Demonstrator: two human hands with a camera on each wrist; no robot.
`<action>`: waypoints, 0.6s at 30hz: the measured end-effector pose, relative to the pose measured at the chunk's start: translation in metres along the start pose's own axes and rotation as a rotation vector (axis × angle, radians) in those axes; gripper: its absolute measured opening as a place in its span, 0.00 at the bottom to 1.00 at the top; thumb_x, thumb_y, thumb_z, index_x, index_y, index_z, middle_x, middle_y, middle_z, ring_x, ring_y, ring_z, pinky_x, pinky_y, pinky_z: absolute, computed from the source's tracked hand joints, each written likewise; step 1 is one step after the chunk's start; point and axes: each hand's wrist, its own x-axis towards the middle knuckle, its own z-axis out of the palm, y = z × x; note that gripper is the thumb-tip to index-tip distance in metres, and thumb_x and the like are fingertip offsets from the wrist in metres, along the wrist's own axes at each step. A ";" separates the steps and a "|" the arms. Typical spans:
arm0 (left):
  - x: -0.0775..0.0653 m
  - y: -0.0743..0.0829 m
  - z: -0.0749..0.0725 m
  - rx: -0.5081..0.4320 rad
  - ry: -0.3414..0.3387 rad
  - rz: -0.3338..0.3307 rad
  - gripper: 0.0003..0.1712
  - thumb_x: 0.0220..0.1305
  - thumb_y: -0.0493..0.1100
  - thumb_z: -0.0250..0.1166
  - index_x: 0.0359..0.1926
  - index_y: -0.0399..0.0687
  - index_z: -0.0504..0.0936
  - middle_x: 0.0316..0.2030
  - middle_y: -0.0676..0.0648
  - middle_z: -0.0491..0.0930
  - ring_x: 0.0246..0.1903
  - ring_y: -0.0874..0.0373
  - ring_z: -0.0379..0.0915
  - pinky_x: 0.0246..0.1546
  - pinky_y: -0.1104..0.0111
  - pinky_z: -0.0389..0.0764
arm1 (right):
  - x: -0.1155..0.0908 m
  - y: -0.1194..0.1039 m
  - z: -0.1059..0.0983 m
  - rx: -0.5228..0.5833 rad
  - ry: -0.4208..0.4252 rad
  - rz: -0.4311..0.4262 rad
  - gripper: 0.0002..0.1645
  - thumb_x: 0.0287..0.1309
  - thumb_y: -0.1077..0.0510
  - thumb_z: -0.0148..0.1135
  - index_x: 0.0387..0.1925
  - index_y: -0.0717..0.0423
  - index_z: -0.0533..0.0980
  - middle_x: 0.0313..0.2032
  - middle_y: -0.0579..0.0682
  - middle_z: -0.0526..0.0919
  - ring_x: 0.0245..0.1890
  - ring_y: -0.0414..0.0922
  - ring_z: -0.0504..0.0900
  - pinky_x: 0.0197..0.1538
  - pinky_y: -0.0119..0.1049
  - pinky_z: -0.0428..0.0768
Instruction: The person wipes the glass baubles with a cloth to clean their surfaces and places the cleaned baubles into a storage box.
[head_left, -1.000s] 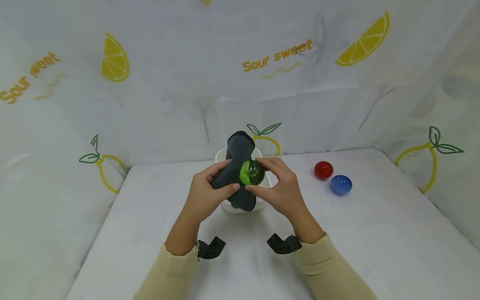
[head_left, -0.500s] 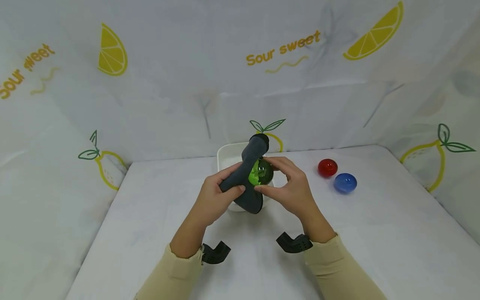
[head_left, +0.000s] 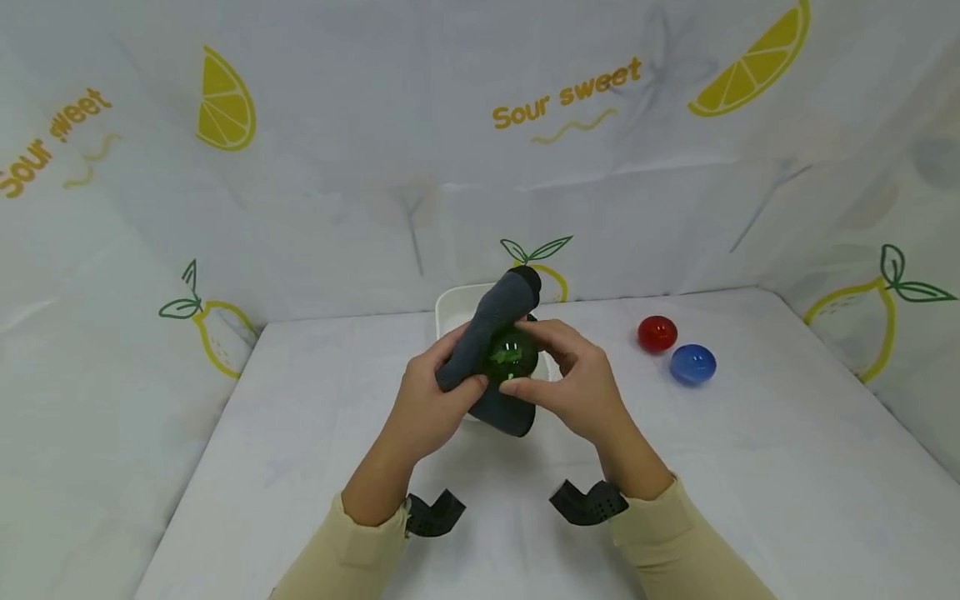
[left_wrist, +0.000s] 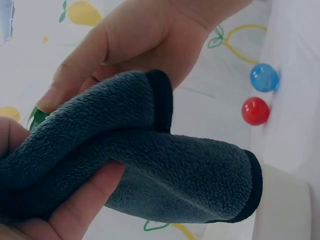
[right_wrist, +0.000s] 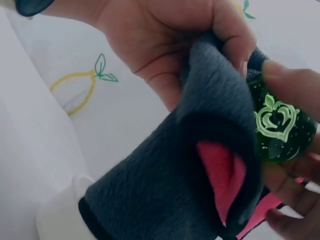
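Grey cloth (head_left: 480,332) – gripped in my left hand (head_left: 431,406) – touched the green ball (head_left: 512,357) my right hand (head_left: 581,379) pinched.

Even, subdued light, probably from above, casts soft shadows on the white cloth-covered table (head_left: 300,467) and small glints on the glossy dark-green ball (head_left: 512,357); both wrist views are cooler-toned and slightly soft.

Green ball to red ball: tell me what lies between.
In the head view, the right hand pinching the green ball, then white tabletop before the red ball.
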 end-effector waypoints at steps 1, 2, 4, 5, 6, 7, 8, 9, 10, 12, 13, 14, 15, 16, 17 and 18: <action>0.000 0.001 0.000 -0.005 0.003 0.005 0.32 0.61 0.36 0.59 0.67 0.59 0.72 0.58 0.50 0.79 0.50 0.54 0.78 0.48 0.57 0.83 | 0.000 -0.001 0.000 -0.044 -0.011 -0.059 0.39 0.41 0.66 0.80 0.59 0.58 0.77 0.55 0.53 0.81 0.57 0.44 0.78 0.65 0.34 0.73; 0.000 0.001 -0.001 -0.008 0.007 0.010 0.32 0.60 0.35 0.58 0.67 0.58 0.73 0.58 0.49 0.79 0.49 0.53 0.78 0.47 0.58 0.83 | -0.001 -0.001 0.000 -0.089 -0.016 -0.112 0.40 0.39 0.65 0.81 0.59 0.58 0.77 0.55 0.53 0.81 0.58 0.45 0.78 0.65 0.36 0.73; 0.000 0.000 -0.002 -0.009 0.016 0.025 0.33 0.59 0.34 0.58 0.66 0.58 0.73 0.57 0.48 0.79 0.48 0.53 0.78 0.46 0.59 0.83 | 0.000 -0.002 0.000 -0.174 -0.007 -0.197 0.42 0.36 0.64 0.83 0.59 0.58 0.77 0.54 0.53 0.81 0.58 0.47 0.78 0.68 0.43 0.71; 0.001 0.000 -0.002 -0.005 0.017 0.034 0.33 0.59 0.33 0.57 0.67 0.58 0.73 0.57 0.48 0.79 0.48 0.53 0.78 0.46 0.59 0.83 | 0.001 -0.002 0.000 -0.203 0.000 -0.228 0.43 0.35 0.64 0.83 0.59 0.59 0.77 0.54 0.54 0.81 0.58 0.48 0.78 0.69 0.46 0.69; 0.001 0.000 -0.003 -0.002 0.017 0.041 0.33 0.60 0.33 0.57 0.67 0.58 0.73 0.58 0.48 0.79 0.49 0.53 0.78 0.47 0.59 0.83 | 0.001 -0.002 0.001 -0.224 0.009 -0.246 0.43 0.35 0.64 0.84 0.59 0.59 0.77 0.54 0.54 0.82 0.57 0.49 0.79 0.70 0.48 0.67; 0.001 0.000 -0.003 0.000 0.019 0.043 0.34 0.60 0.33 0.57 0.67 0.58 0.73 0.58 0.48 0.79 0.50 0.53 0.78 0.47 0.58 0.83 | 0.002 -0.001 0.001 -0.230 0.018 -0.252 0.43 0.34 0.64 0.84 0.59 0.59 0.77 0.54 0.54 0.82 0.57 0.49 0.79 0.70 0.49 0.67; 0.001 0.000 -0.003 0.000 0.020 0.040 0.34 0.60 0.32 0.57 0.67 0.59 0.72 0.59 0.48 0.78 0.51 0.53 0.78 0.48 0.57 0.82 | 0.002 0.000 0.001 -0.229 0.027 -0.246 0.43 0.34 0.64 0.84 0.59 0.59 0.77 0.54 0.54 0.82 0.57 0.49 0.79 0.70 0.47 0.67; 0.001 -0.001 -0.003 -0.004 0.020 0.036 0.34 0.60 0.32 0.56 0.67 0.59 0.72 0.60 0.48 0.77 0.52 0.53 0.78 0.49 0.57 0.82 | 0.002 0.001 0.001 -0.222 0.038 -0.231 0.43 0.34 0.64 0.84 0.58 0.59 0.77 0.54 0.54 0.82 0.57 0.49 0.79 0.70 0.45 0.67; 0.002 -0.001 -0.003 -0.013 0.017 0.027 0.34 0.60 0.32 0.56 0.67 0.60 0.72 0.61 0.49 0.77 0.54 0.53 0.77 0.50 0.56 0.82 | 0.002 0.002 0.001 -0.205 0.049 -0.215 0.43 0.34 0.64 0.84 0.58 0.59 0.77 0.54 0.54 0.82 0.57 0.47 0.79 0.69 0.41 0.70; 0.002 -0.002 -0.002 -0.040 0.010 0.003 0.35 0.59 0.32 0.55 0.68 0.60 0.72 0.61 0.49 0.76 0.55 0.53 0.76 0.51 0.55 0.81 | 0.002 0.004 0.001 -0.139 0.072 -0.173 0.43 0.35 0.67 0.83 0.59 0.60 0.77 0.53 0.54 0.82 0.55 0.45 0.79 0.64 0.34 0.74; 0.002 -0.002 -0.002 -0.057 0.005 -0.010 0.35 0.59 0.32 0.55 0.68 0.60 0.72 0.62 0.49 0.76 0.55 0.52 0.76 0.52 0.54 0.81 | 0.002 0.005 0.001 -0.096 0.083 -0.140 0.42 0.36 0.68 0.82 0.59 0.60 0.77 0.54 0.54 0.82 0.54 0.44 0.79 0.61 0.31 0.76; 0.002 -0.002 -0.002 -0.076 -0.003 -0.023 0.35 0.59 0.32 0.55 0.68 0.60 0.71 0.62 0.49 0.75 0.56 0.52 0.76 0.53 0.53 0.80 | 0.001 0.005 0.001 -0.053 0.095 -0.102 0.41 0.37 0.68 0.81 0.59 0.61 0.77 0.54 0.55 0.82 0.54 0.43 0.80 0.61 0.30 0.76; 0.002 -0.003 -0.002 -0.095 -0.009 -0.035 0.36 0.59 0.32 0.55 0.68 0.60 0.71 0.63 0.49 0.75 0.57 0.52 0.75 0.54 0.53 0.80 | 0.001 0.005 0.001 -0.009 0.107 -0.058 0.40 0.39 0.68 0.80 0.59 0.61 0.76 0.54 0.55 0.82 0.53 0.43 0.80 0.60 0.29 0.76; 0.002 -0.003 -0.002 -0.116 -0.014 -0.045 0.36 0.59 0.32 0.55 0.68 0.60 0.71 0.63 0.49 0.74 0.57 0.51 0.75 0.55 0.52 0.79 | 0.002 0.005 0.001 0.038 0.115 -0.012 0.39 0.42 0.67 0.79 0.59 0.60 0.76 0.55 0.55 0.81 0.53 0.42 0.80 0.59 0.29 0.77; 0.002 -0.003 -0.002 -0.136 -0.019 -0.049 0.36 0.59 0.32 0.55 0.68 0.60 0.72 0.63 0.50 0.74 0.58 0.51 0.75 0.56 0.52 0.78 | 0.002 0.004 0.001 0.081 0.122 0.042 0.37 0.45 0.67 0.78 0.60 0.60 0.76 0.56 0.54 0.81 0.54 0.42 0.81 0.59 0.29 0.78; 0.002 -0.002 -0.002 -0.161 -0.024 -0.049 0.35 0.59 0.32 0.55 0.68 0.59 0.72 0.63 0.50 0.74 0.59 0.51 0.74 0.58 0.51 0.77 | 0.002 0.003 0.001 0.117 0.125 0.095 0.36 0.48 0.65 0.76 0.61 0.59 0.76 0.58 0.54 0.80 0.55 0.43 0.81 0.58 0.31 0.78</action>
